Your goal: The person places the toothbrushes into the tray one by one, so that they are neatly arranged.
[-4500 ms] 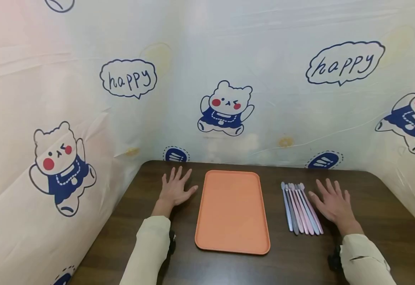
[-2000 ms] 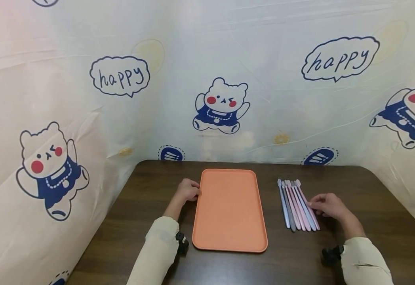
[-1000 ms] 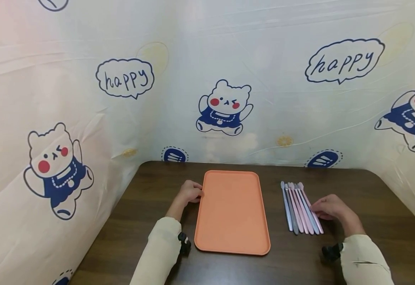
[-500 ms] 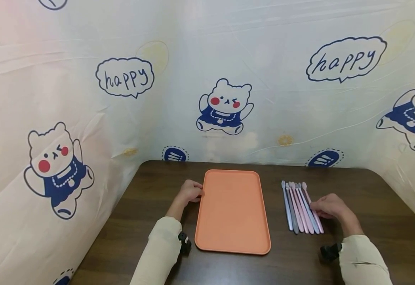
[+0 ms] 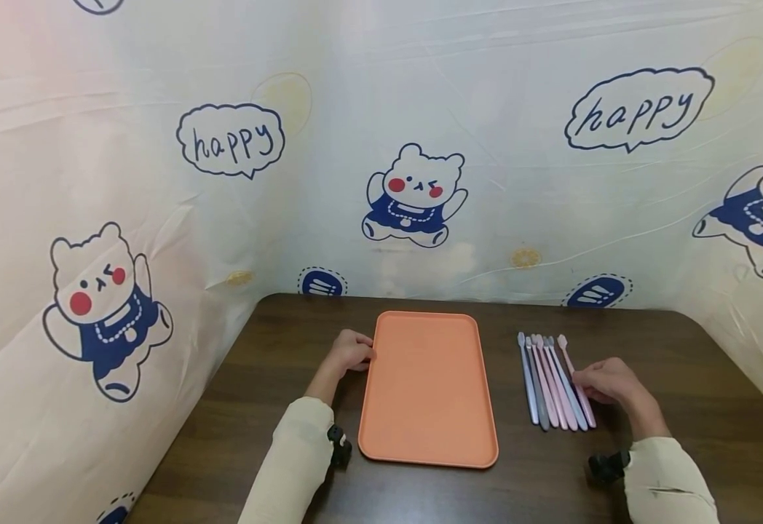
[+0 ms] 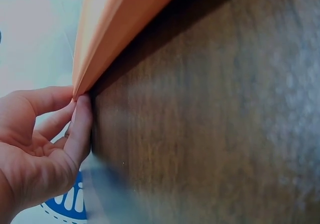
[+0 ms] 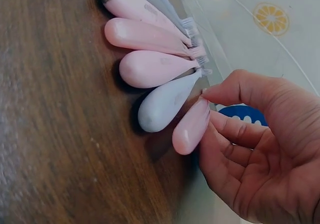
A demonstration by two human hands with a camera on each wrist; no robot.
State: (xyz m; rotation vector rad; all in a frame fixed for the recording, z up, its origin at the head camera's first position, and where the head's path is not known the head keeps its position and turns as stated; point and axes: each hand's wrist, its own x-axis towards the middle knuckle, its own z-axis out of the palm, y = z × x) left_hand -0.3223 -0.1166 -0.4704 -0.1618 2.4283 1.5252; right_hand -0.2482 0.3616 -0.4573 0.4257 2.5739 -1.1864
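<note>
My left hand (image 5: 349,351) is at the left side of an orange rectangular tray (image 5: 427,393). Its thumb and fingers pinch the tray's rim (image 6: 82,87) in the left wrist view. On the right, my right hand (image 5: 611,380) pinches a pink toothbrush (image 7: 189,129) between thumb and fingers, partway along the handle. This brush is the rightmost of a row, and its head (image 5: 563,340) stands apart from the others. Beside it lie several toothbrushes in blue, grey and pink, among them a light blue one (image 7: 167,104), bristle heads toward the back.
Tray and brushes lie on a dark wooden table (image 5: 421,495). A pale printed curtain (image 5: 329,182) with bears and "happy" bubbles hangs behind the table and along its sides. Both wrists carry small black cameras, the left one (image 5: 338,445) close to the tray.
Both hands lay flat and spread at first; the left then took the tray's rim, the right the rightmost pink toothbrush. That brush's head has since swung right, away from the row.
</note>
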